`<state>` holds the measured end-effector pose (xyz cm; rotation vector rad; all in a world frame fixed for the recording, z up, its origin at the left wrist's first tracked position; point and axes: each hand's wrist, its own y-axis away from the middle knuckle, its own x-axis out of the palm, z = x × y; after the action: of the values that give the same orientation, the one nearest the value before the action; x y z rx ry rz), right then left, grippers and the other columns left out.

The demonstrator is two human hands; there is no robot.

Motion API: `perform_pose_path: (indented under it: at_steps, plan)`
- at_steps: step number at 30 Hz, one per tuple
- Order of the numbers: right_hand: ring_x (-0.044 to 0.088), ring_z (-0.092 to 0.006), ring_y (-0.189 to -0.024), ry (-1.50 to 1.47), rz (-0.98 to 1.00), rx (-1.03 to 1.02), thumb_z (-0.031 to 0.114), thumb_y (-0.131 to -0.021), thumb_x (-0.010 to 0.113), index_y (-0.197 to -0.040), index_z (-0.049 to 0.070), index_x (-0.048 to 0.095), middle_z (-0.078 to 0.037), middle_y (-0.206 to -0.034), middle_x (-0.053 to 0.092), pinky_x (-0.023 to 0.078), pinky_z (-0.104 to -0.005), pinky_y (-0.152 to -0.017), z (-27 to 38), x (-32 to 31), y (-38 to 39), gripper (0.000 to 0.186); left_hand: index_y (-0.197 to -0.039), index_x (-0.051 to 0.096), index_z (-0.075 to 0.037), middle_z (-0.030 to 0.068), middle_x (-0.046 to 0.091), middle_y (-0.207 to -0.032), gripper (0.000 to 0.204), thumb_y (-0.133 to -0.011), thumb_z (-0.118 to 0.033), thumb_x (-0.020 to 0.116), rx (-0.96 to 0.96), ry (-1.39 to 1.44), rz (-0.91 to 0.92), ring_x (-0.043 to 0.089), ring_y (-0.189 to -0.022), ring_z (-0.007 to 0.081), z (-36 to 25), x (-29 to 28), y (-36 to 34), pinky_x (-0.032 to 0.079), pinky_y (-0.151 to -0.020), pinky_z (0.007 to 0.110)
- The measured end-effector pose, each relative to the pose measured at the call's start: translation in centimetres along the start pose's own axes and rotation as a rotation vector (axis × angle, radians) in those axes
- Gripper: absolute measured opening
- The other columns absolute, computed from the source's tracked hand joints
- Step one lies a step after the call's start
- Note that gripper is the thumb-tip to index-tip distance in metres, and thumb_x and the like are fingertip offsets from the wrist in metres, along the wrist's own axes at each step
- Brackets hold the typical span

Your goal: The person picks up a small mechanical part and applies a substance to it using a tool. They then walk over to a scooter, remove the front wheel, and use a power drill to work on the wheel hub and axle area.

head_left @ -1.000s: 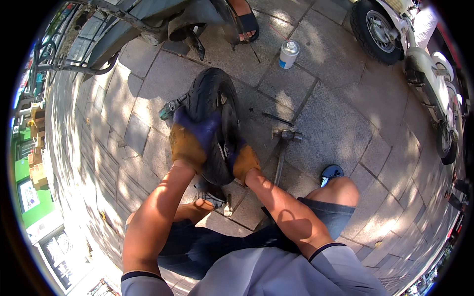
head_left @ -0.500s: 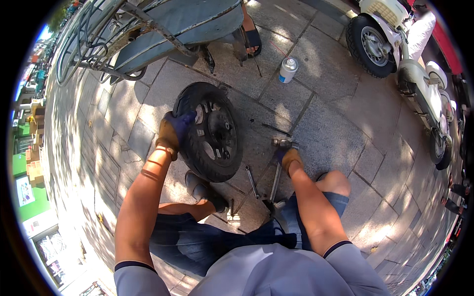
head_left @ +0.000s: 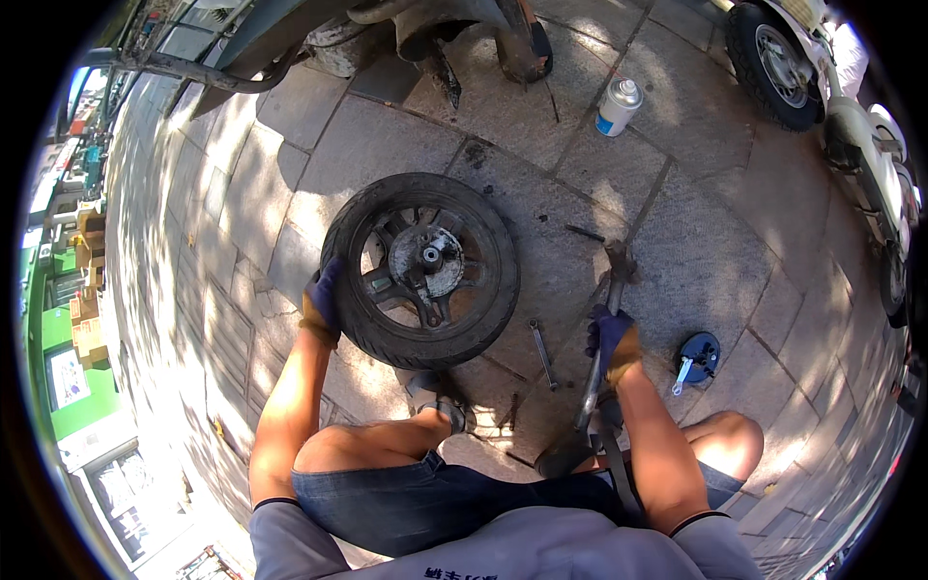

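A small black scooter wheel (head_left: pixel 421 271) with its tyre lies flat on the paving in front of me. My left hand (head_left: pixel 322 302), in a dark and tan glove, grips the tyre's left edge. My right hand (head_left: pixel 613 340), gloved the same way, is closed around the shaft of a long metal hammer (head_left: pixel 601 338) whose head rests on the stones to the right of the wheel. A thin wrench (head_left: pixel 542 353) lies on the ground between the wheel and the hammer. I am crouched with both knees bare.
A spray can (head_left: pixel 617 106) stands on the paving beyond the wheel. A round dark drum part (head_left: pixel 696 358) lies by my right knee. A scooter's underside (head_left: pixel 416 29) is at the top, another scooter's wheel (head_left: pixel 773 63) at the upper right.
The wheel went from upright between my hands to lying flat. My right hand left the tyre and took hold of the hammer on the right.
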<state>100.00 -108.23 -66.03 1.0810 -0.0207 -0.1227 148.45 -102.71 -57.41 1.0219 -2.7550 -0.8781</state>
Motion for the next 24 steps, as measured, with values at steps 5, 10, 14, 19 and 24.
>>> perform_pose_path:
  at_steps: [5, 10, 14, 19, 24]
  plan:
    - [0.06, -0.0149, -0.062, 0.337, 0.086, -0.379, 0.024, -0.098, 0.068, -0.105, 0.003, 0.064, -0.006, -0.076, 0.066, 0.048, -0.0331, -0.056, 1.6, 3.8, 7.1, 0.023, -0.135, 0.059, 0.01, 0.0189, 0.071, -0.122, 0.063, -0.096, -0.037, 0.073, 0.024, -0.149, 0.029, 0.07, -0.104, 0.0237, -3.0, 2.5, 0.5, 0.056, -0.092, 0.032]
    - [0.068, -0.0194, -0.075, 0.603, 0.242, -0.737, 0.025, -0.097, 0.07, -0.117, 0.0, 0.067, -0.011, -0.083, 0.07, 0.054, -0.0346, -0.07, 8.8, 5.6, 14.8, 0.032, -0.141, 0.05, 0.012, 0.0236, 0.069, -0.124, 0.076, -0.094, -0.043, 0.074, 0.128, -0.414, 0.131, 0.069, -0.109, 0.0275, -10.5, 10.2, 3.2, 0.055, -0.095, 0.036]
    - [0.071, -0.0285, -0.076, 0.83, 0.586, -0.912, 0.024, -0.099, 0.067, -0.119, 0.001, 0.067, -0.017, -0.088, 0.071, 0.054, -0.0396, -0.07, 10.6, 3.2, 18.5, 0.031, -0.142, 0.049, 0.011, 0.0238, 0.068, -0.127, 0.078, -0.094, -0.045, 0.073, 0.32, -0.676, 0.032, 0.067, -0.115, 0.0289, -11.8, 12.9, 3.7, 0.054, -0.099, 0.038]
    - [0.07, -0.0384, -0.078, 1.332, 0.488, -0.729, 0.031, -0.1, 0.065, -0.114, 0.004, 0.067, -0.019, -0.09, 0.071, 0.054, -0.0457, -0.067, 8.8, 3.3, 15.2, 0.03, -0.146, 0.043, 0.013, 0.0276, 0.065, -0.133, 0.086, -0.091, -0.045, 0.076, 0.327, -0.715, 0.084, 0.064, -0.123, 0.0321, -14.1, 15.9, 5.5, 0.051, -0.102, 0.038]
    - [0.07, -0.0388, -0.077, 0.987, 0.55, -1.218, 0.037, -0.098, 0.067, -0.108, 0.008, 0.067, -0.017, -0.083, 0.07, 0.053, -0.0457, -0.065, 7.2, 1.5, 15.4, 0.03, -0.145, 0.042, 0.014, 0.0327, 0.063, -0.132, 0.092, -0.088, -0.049, 0.077, 0.331, -0.651, 0.115, 0.064, -0.124, 0.0359, -13.3, 14.4, 3.5, 0.051, -0.103, 0.04]
